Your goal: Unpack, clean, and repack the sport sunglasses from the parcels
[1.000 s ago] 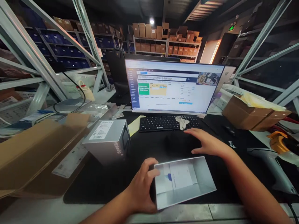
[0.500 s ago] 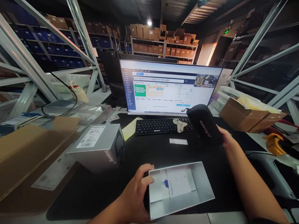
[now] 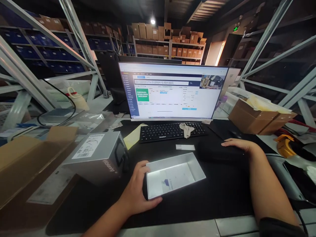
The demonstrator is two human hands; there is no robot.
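My left hand is closed round the left end of an open silver-grey box tray, thumb along the near side and fingers at the far corner. Inside it lies a white printed leaflet with a blue mark. On the right, my right hand grips a black zip case that lies on the dark mat; some of its fingers are hidden. A closed grey product box, with a white label on top and a picture of dark eyewear, stands left of my left hand.
A monitor stands behind a black keyboard with a crumpled pale cloth on it. A white paper strip lies on the mat. Cardboard boxes stand at left and right; a yellow tape dispenser sits far right.
My right hand has lowered the black case from in front of the monitor onto the mat. My left hand has moved the open tray away from me and to the left.
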